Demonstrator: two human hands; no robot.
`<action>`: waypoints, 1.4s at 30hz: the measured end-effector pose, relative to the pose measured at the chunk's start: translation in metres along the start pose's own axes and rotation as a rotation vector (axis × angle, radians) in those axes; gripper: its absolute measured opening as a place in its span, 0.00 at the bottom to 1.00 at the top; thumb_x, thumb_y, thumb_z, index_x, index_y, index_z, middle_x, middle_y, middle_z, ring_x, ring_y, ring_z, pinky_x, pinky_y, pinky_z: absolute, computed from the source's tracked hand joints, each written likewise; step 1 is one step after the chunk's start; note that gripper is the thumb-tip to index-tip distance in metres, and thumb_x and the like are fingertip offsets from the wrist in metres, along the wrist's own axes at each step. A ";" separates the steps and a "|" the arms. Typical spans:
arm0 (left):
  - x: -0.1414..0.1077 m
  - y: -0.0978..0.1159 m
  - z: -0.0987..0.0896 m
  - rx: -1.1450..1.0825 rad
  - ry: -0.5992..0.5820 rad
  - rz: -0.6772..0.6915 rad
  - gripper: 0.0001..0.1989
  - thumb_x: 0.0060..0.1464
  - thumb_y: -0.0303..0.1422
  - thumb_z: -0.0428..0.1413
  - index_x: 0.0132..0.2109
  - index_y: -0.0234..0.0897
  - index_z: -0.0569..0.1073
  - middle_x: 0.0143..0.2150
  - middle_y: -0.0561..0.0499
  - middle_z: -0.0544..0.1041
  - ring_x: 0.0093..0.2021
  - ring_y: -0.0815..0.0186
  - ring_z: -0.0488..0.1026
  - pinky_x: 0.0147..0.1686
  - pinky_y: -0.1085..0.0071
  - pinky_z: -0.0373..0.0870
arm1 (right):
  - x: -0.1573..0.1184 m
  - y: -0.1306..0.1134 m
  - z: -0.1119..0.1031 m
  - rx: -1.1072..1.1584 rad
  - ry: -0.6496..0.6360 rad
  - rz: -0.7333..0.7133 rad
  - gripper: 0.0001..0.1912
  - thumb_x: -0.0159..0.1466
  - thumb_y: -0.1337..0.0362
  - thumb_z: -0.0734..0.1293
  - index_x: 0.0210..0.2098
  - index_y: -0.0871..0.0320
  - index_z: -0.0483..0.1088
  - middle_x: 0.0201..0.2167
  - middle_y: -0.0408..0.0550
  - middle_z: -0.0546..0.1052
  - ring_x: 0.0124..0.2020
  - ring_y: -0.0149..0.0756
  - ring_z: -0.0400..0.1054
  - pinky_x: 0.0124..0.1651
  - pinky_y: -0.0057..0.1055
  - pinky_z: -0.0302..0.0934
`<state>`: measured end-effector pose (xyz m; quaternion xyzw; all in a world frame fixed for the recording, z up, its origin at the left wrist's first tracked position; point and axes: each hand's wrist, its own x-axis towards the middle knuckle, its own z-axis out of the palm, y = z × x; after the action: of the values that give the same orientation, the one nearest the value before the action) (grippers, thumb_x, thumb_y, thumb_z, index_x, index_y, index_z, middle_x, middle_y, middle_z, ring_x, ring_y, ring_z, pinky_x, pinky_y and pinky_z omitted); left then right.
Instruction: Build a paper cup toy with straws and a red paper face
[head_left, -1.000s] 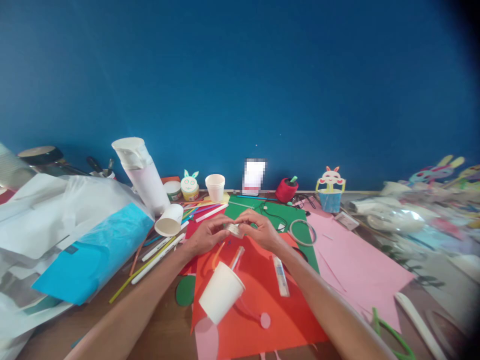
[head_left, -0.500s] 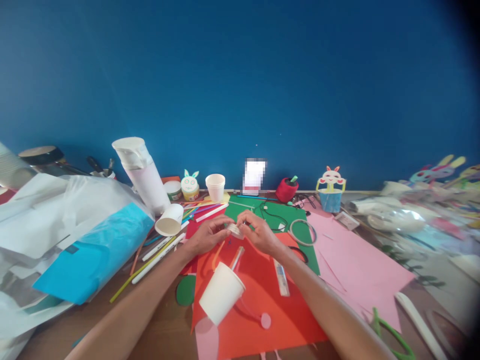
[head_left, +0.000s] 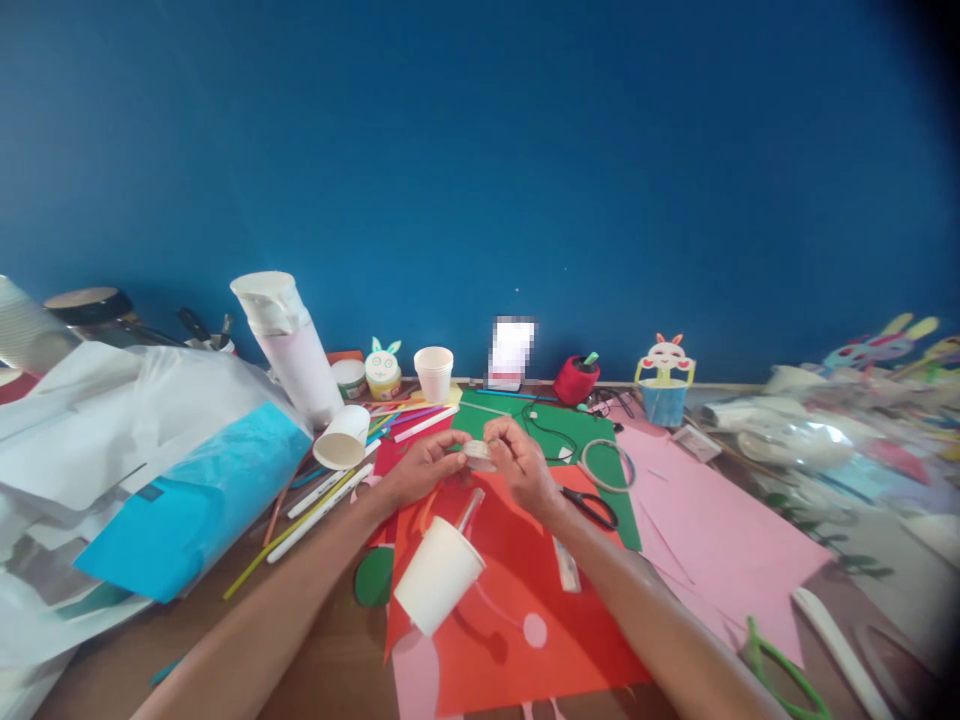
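Note:
A small whitish roll of tape point(head_left: 478, 456) is held up between both hands over the red paper point(head_left: 547, 660). My left hand point(head_left: 429, 467) grips its left side between thumb and fingers. The fingertips of my right hand point(head_left: 519, 468) are pinched together at its right edge; whether they hold a tape end is too small to tell. Below the hands, a white paper cup point(head_left: 439, 577) lies tilted on the red paper, with a pink strip ending in a round pink piece point(head_left: 535, 630) beside it. Black-handled scissors point(head_left: 592, 507) lie right of my right wrist.
Green paper point(head_left: 551, 425) and pink paper point(head_left: 720, 520) spread behind and to the right. A second cup point(head_left: 342, 438) lies on its side near white markers point(head_left: 322, 515). Plastic bags point(head_left: 187, 450) crowd the left. Along the wall stand a phone point(head_left: 511, 352) and a bunny-decorated blue cup point(head_left: 665, 400).
My right hand has turned slightly and shifted right, and the tape roll has tilted and moved a little right. The scissors are now more visible. The view has shifted slightly.

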<state>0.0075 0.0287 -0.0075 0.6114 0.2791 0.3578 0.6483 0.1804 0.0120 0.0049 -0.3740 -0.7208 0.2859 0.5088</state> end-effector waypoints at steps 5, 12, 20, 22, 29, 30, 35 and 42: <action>0.000 0.000 0.000 -0.021 -0.025 -0.019 0.16 0.51 0.38 0.53 0.44 0.31 0.66 0.27 0.48 0.75 0.27 0.68 0.71 0.29 0.73 0.63 | 0.000 0.001 0.001 0.021 0.013 0.000 0.06 0.62 0.64 0.55 0.32 0.58 0.61 0.33 0.46 0.66 0.35 0.32 0.61 0.39 0.29 0.56; 0.002 -0.001 -0.003 0.128 0.058 -0.037 0.21 0.49 0.33 0.53 0.52 0.36 0.62 0.28 0.52 0.72 0.26 0.68 0.70 0.25 0.73 0.63 | 0.003 0.004 0.001 -0.057 -0.019 0.000 0.06 0.62 0.64 0.55 0.33 0.58 0.61 0.35 0.48 0.68 0.38 0.33 0.63 0.42 0.30 0.57; 0.004 0.011 0.001 0.508 0.287 0.217 0.02 0.46 0.28 0.54 0.31 0.35 0.70 0.40 0.48 0.69 0.39 0.65 0.67 0.31 0.74 0.63 | 0.001 0.011 0.002 -0.288 -0.009 -0.020 0.07 0.62 0.66 0.55 0.34 0.57 0.62 0.32 0.46 0.68 0.36 0.33 0.62 0.40 0.29 0.56; 0.003 0.010 0.005 0.515 0.269 0.213 0.02 0.46 0.28 0.54 0.30 0.35 0.69 0.39 0.48 0.69 0.39 0.66 0.67 0.31 0.74 0.63 | 0.001 0.010 0.002 -0.316 -0.018 -0.019 0.06 0.62 0.66 0.55 0.33 0.57 0.62 0.32 0.46 0.68 0.35 0.33 0.62 0.40 0.29 0.56; 0.005 0.005 0.009 0.485 0.262 0.186 0.04 0.45 0.31 0.55 0.28 0.34 0.69 0.37 0.49 0.68 0.35 0.68 0.67 0.25 0.77 0.62 | -0.001 0.006 0.004 -0.392 -0.064 -0.024 0.06 0.62 0.68 0.55 0.33 0.57 0.62 0.32 0.47 0.68 0.37 0.33 0.62 0.40 0.29 0.56; 0.005 0.005 0.009 0.477 0.265 0.184 0.05 0.45 0.31 0.55 0.28 0.34 0.69 0.36 0.49 0.68 0.35 0.68 0.67 0.25 0.77 0.62 | -0.001 0.006 0.004 -0.400 -0.068 -0.027 0.06 0.61 0.68 0.55 0.33 0.57 0.62 0.32 0.47 0.68 0.37 0.33 0.61 0.40 0.29 0.56; 0.006 0.003 0.010 0.451 0.280 0.166 0.05 0.46 0.31 0.55 0.27 0.34 0.68 0.34 0.50 0.68 0.32 0.69 0.66 0.24 0.78 0.62 | -0.001 0.004 0.005 -0.426 -0.084 -0.034 0.06 0.61 0.70 0.56 0.32 0.57 0.62 0.32 0.47 0.68 0.37 0.33 0.61 0.41 0.29 0.56; 0.006 -0.001 0.008 0.392 0.277 0.180 0.05 0.47 0.30 0.52 0.26 0.33 0.68 0.32 0.49 0.68 0.31 0.69 0.66 0.26 0.76 0.62 | -0.002 0.004 0.007 -0.379 -0.069 -0.030 0.07 0.61 0.69 0.56 0.32 0.57 0.64 0.32 0.47 0.69 0.36 0.33 0.62 0.41 0.29 0.56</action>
<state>0.0180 0.0288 -0.0072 0.6932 0.3735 0.4334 0.4384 0.1752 0.0128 -0.0017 -0.4424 -0.7842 0.1501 0.4083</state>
